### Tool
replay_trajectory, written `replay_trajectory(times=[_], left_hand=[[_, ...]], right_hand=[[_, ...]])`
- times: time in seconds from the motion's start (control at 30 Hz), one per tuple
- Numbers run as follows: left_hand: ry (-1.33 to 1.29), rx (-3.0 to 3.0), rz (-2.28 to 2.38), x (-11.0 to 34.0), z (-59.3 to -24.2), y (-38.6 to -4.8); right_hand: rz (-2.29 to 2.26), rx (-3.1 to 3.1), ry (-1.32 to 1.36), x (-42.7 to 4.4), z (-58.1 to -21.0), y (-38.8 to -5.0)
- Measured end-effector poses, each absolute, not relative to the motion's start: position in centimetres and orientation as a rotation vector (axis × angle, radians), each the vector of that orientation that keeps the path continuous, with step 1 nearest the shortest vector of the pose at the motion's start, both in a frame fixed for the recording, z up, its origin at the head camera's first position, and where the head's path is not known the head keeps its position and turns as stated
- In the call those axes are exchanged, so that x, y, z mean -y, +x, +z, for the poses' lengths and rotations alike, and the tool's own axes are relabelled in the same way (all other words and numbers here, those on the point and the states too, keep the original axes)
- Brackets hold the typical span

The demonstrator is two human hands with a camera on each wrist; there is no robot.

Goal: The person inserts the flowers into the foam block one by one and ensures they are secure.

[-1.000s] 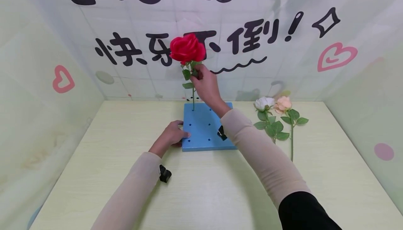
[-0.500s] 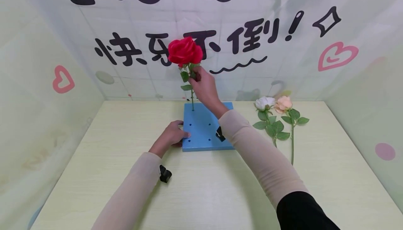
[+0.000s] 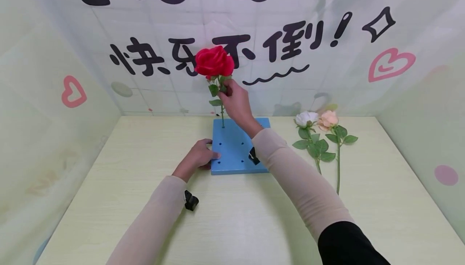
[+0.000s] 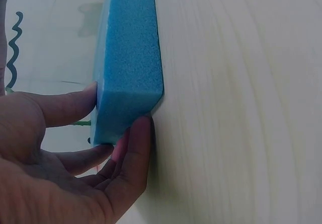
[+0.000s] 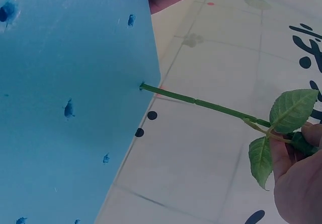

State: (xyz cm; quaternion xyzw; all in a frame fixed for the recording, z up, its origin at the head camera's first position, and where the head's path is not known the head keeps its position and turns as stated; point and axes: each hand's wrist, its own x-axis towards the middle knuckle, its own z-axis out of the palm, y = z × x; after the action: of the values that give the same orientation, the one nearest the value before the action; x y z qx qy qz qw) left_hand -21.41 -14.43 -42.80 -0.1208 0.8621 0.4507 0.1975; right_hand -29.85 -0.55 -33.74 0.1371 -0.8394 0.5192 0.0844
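The red rose [image 3: 214, 61] stands upright, its stem [image 5: 196, 102] in the hole [image 5: 142, 86] at the 11 o'clock corner of the board [image 3: 230, 152]. The right hand [image 3: 235, 97] pinches it below the bloom, fingers curled. The left hand [image 3: 197, 154] grips the board's 9 o'clock edge, thumb on top. White rose [image 3: 306, 119] and peach rose [image 3: 328, 119] lie toward 2 o'clock on the table [image 3: 232, 224].

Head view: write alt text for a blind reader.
The right hand holds a red rose upright, its stem in a hole of a blue board that the left hand grips. A white flower and a peach flower lie on the table at right.
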Motion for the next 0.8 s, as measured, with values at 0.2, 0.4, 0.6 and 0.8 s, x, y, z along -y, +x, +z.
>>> replay_trajectory(times=[0.2,0.4,0.6,0.8], left_hand=[[-0.33,-2.414,1.267,14.4,-42.9,-21.4],[-0.34,-2.406,1.264,14.4,-42.7,-21.3],[-0.351,-2.403,1.259,14.4,-42.5,-21.3],[-0.347,-2.4,1.252,14.4,-42.5,-21.2]], right_hand=[[1.509,2.491,0.42,0.5,-34.0,-29.8],[1.49,2.51,0.422,0.1,-34.8,-30.0],[1.476,2.485,0.443,0.0,-35.1,-30.2],[1.458,2.504,0.443,0.3,-35.2,-30.3]])
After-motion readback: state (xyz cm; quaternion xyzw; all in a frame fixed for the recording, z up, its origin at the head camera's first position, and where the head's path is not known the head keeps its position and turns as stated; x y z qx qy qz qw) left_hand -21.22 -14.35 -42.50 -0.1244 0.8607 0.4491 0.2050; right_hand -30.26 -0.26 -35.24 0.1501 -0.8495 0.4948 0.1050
